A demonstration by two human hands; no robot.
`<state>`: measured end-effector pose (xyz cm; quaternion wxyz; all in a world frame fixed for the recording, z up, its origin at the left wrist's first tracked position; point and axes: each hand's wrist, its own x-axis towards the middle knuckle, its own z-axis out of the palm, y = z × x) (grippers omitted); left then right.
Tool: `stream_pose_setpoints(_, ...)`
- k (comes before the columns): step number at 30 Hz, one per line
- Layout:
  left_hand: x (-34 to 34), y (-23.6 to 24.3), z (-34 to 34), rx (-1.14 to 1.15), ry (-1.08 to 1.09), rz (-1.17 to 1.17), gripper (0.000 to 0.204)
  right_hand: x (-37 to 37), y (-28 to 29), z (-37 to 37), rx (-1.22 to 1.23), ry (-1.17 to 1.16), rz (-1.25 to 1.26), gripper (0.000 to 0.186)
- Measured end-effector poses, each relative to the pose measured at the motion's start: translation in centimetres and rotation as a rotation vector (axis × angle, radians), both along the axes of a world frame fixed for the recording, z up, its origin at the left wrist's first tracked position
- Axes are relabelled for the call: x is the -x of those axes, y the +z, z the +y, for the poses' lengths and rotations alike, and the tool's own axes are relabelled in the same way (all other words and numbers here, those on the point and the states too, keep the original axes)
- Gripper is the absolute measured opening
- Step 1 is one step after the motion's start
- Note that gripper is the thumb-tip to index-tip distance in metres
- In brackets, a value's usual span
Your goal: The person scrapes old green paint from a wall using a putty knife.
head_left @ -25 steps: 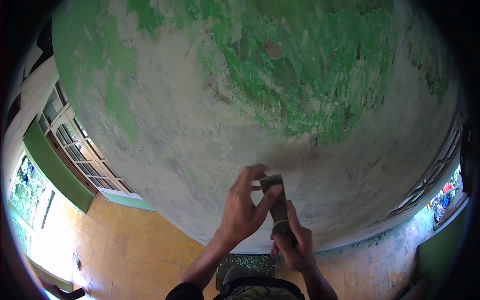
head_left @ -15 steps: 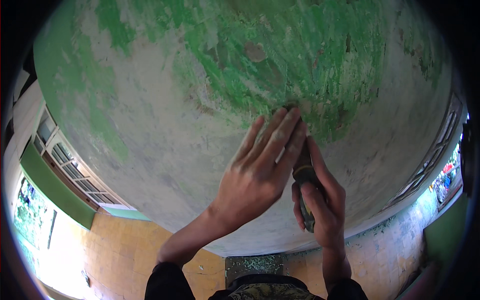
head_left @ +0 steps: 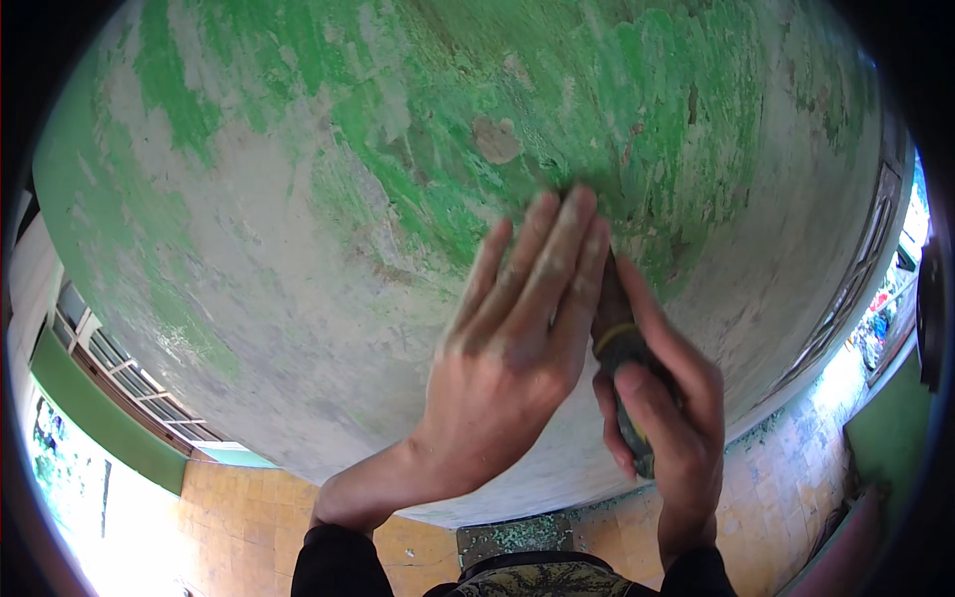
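Observation:
In front of me a wall (head_left: 328,249) carries patchy green paint over bare grey plaster. My right hand (head_left: 676,408) is wrapped around the dark handle of a scraper (head_left: 622,343), which has a yellow band near its blade end. The tool slants up and to the left against the wall. My left hand (head_left: 512,338) lies over the blade, its fingers stretched out and pointing up. Those fingers cover most of the blade, and the fingertips rest at the lower part of the green paint.
Green paint flakes lie on a dark mat (head_left: 512,534) at the wall's foot and along the yellowish tiled floor (head_left: 249,507). A white-framed window (head_left: 139,373) stands at the left, above a green low wall (head_left: 104,418). Another barred window (head_left: 860,274) is at the right.
Both hands have moved up the wall with the scraper, and the fingertips now reach higher into the green paint. The view has also shifted a little.

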<state>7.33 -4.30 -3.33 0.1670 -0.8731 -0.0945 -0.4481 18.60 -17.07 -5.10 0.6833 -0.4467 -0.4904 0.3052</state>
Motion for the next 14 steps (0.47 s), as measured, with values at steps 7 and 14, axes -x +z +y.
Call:
stream_pose_setpoints(7,-0.4,0.4,-0.2,-0.002,-0.034,-0.098,0.053,-0.2,1.2,-1.3,0.071,-0.031,-0.075,0.062)
stream_pose_setpoints(14,-0.4,1.7,0.7,-0.024,-0.025,-0.139,0.054,0.7,3.6,-0.6,0.081,-0.075,-0.088,0.071)
